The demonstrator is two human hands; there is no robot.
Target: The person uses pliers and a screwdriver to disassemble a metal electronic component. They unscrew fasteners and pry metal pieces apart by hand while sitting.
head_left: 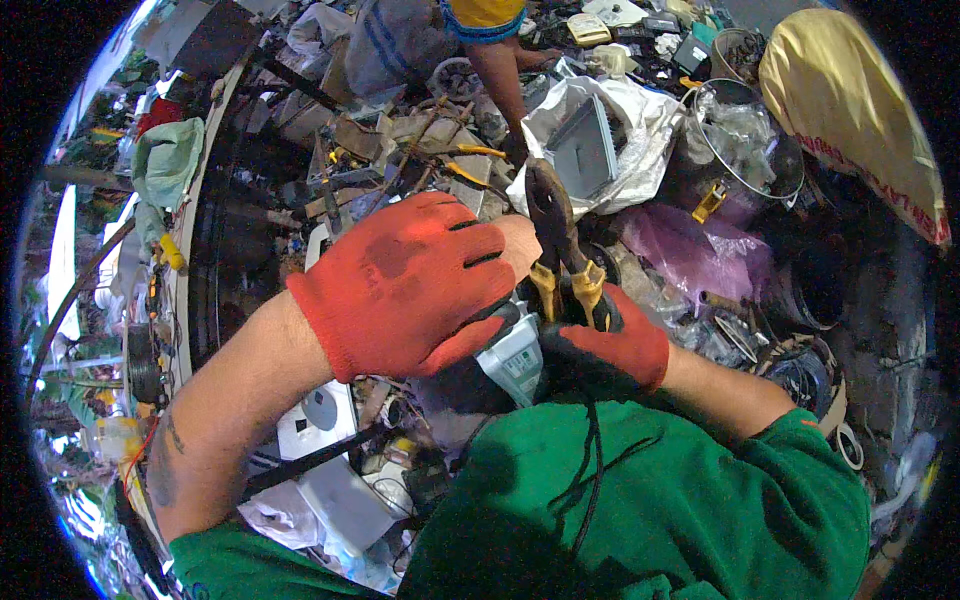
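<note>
Pinch risk noted: should the pliers (pixel 550 200) slip, they could catch the left hand (pixel 410 280) at its bare fingertip beside them. Left fingers are clamped on a grey box (pixel 512 362) before the green shirt (pixel 690 480); the right hand (pixel 630 345) has fingers closed round yellow handles, partly hidden

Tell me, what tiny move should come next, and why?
Maybe tip the pliers toward the grey device: the right hand grips them, but their jaws point away from the device, which the left hand holds close by.
</note>
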